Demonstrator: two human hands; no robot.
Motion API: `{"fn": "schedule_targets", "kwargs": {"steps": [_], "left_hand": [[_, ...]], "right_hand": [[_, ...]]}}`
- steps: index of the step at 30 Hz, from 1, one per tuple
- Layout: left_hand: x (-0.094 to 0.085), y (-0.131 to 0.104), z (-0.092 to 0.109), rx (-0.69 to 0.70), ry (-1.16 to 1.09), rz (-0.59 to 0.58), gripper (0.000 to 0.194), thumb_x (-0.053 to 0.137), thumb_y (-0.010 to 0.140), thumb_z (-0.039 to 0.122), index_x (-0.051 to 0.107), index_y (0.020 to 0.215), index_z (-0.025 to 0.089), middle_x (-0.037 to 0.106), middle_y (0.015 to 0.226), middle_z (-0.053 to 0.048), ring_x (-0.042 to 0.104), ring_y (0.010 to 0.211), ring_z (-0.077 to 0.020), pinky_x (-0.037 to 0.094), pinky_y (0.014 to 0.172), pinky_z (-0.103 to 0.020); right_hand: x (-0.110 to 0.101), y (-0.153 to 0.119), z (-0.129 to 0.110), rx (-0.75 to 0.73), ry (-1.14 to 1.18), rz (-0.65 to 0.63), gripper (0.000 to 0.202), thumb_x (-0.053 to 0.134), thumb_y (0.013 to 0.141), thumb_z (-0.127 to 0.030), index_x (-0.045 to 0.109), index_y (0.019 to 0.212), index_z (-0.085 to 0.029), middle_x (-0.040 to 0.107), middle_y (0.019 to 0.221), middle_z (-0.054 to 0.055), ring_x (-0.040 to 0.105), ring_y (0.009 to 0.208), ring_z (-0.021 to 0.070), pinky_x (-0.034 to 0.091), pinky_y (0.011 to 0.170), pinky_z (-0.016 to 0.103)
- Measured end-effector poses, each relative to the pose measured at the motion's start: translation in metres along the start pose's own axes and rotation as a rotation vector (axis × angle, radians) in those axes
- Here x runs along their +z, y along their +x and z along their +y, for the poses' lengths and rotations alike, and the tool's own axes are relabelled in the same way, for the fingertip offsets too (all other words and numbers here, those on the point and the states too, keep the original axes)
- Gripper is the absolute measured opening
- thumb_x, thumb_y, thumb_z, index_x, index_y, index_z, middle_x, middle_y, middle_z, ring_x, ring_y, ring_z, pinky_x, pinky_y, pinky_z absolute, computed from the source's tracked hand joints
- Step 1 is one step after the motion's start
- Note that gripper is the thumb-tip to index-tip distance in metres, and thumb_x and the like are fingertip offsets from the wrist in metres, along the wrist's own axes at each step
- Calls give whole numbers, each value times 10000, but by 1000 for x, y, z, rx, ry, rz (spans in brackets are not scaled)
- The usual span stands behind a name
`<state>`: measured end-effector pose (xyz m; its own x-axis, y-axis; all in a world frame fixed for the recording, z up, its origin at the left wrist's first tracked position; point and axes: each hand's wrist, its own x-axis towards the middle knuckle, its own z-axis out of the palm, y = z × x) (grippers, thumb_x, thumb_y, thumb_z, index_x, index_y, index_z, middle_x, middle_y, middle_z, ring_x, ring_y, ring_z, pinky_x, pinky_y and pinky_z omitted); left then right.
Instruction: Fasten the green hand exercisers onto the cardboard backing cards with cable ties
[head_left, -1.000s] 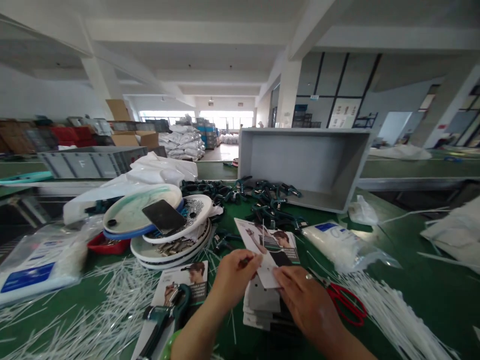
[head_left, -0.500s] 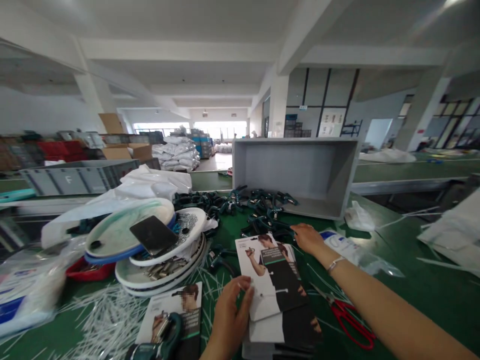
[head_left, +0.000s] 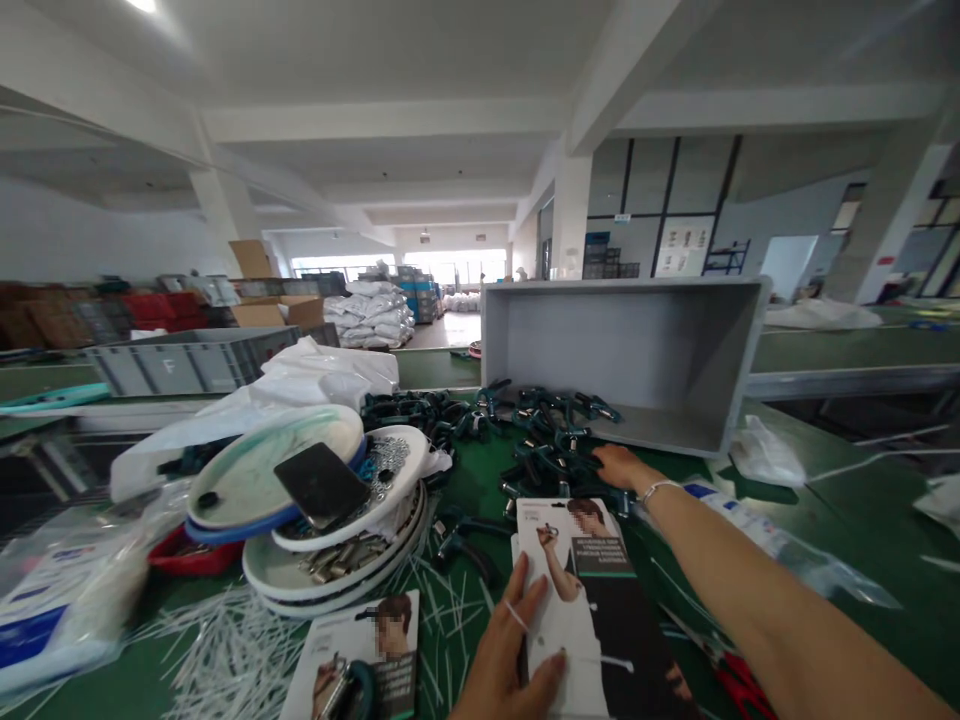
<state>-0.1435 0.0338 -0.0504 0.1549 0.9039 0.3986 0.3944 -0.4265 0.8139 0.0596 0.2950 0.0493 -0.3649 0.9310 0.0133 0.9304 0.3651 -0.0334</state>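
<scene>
My left hand (head_left: 517, 640) lies with spread fingers at the left edge of a stack of printed cards (head_left: 574, 600); the thumb rests on the top card, and a thin white tie runs across its fingers. Farther forward, my right hand (head_left: 616, 468) reaches to the right side of a pile of dark green hand grips (head_left: 544, 455); its fingertips are partly hidden, so its hold cannot be made out. One grip (head_left: 469, 540) lies apart, left of the cards. Another card (head_left: 397, 640) at the lower left bears a grip with a metal spring (head_left: 349, 690).
An upturned grey crate (head_left: 600, 350) stands on its side behind the pile. White plates (head_left: 277, 460) with a black phone (head_left: 321, 485) and metal parts are at left. Loose white ties (head_left: 232, 650) lie in front. Red scissors (head_left: 739, 685) are under my right forearm.
My left hand has shifted onto the top card, its fingers now more spread. My right hand has reached farther into the grips. The view has turned slightly left.
</scene>
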Motion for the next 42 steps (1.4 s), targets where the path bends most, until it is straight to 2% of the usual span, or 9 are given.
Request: {"fn": "schedule_targets", "kwargs": {"steps": [7,13,20,24,27,30,34,38,42], "left_hand": [[-13,2,34,-155,-51,-71,552,527,800,303,390,1332,245,161,1485,-72,162,1352,-258,173,1094,-435],[-12,-1,37,-141,-94,-53,539,527,808,305,393,1327,251,158,1488,-57,154,1356,-237,141,1104,-419],[-3,-5,37,-173,-291,55,761,554,765,244,156,1412,202,217,1475,-71,193,1348,-202,130,1110,-397],[-3,-4,41,-206,-568,113,811,507,691,194,139,1411,250,232,1473,-35,247,1329,-215,262,1064,-390],[-12,4,48,-277,-649,203,615,447,733,263,349,1339,236,382,1402,-42,372,1265,-227,336,1015,-391],[-24,25,59,-341,-373,263,429,444,788,351,556,1157,164,471,1330,-92,422,1228,-224,322,1021,-368],[-30,72,70,-324,235,119,361,530,754,385,645,1023,173,596,1180,-111,517,1121,-234,363,966,-363],[-20,107,79,-314,382,34,258,652,652,400,705,867,267,691,993,-70,595,971,-302,383,885,-465],[-7,115,83,-279,449,9,145,604,712,381,711,777,308,714,915,-21,608,927,-284,343,894,-491]], "right_hand": [[-73,-42,14,-80,82,284,332,564,781,-453,618,908,-150,654,885,82,599,828,210,448,709,294],[-43,-124,-42,-200,584,682,382,624,694,-536,624,822,-177,662,768,26,622,677,173,482,636,272],[10,-188,-59,-477,502,670,241,601,782,-373,610,945,-197,667,961,74,621,920,196,509,806,336],[9,-208,-44,-571,337,429,430,609,758,-420,585,1113,-178,597,1161,132,557,1073,241,478,885,395],[0,-219,-37,-622,291,225,637,609,731,-492,471,1278,-195,482,1306,134,465,1180,272,425,945,434],[-9,-223,-39,-584,333,187,431,474,856,-390,497,1256,-230,502,1296,90,474,1176,220,414,963,401],[-18,-216,-58,-583,274,235,338,540,802,-285,602,1125,-212,571,1196,97,515,1107,230,427,931,408],[-15,-205,-74,-565,194,273,185,536,763,-165,698,836,-215,657,935,65,592,887,209,475,786,370],[-5,-200,-72,-579,277,344,179,512,793,-177,686,811,-211,658,864,43,585,820,167,466,752,308]]}}
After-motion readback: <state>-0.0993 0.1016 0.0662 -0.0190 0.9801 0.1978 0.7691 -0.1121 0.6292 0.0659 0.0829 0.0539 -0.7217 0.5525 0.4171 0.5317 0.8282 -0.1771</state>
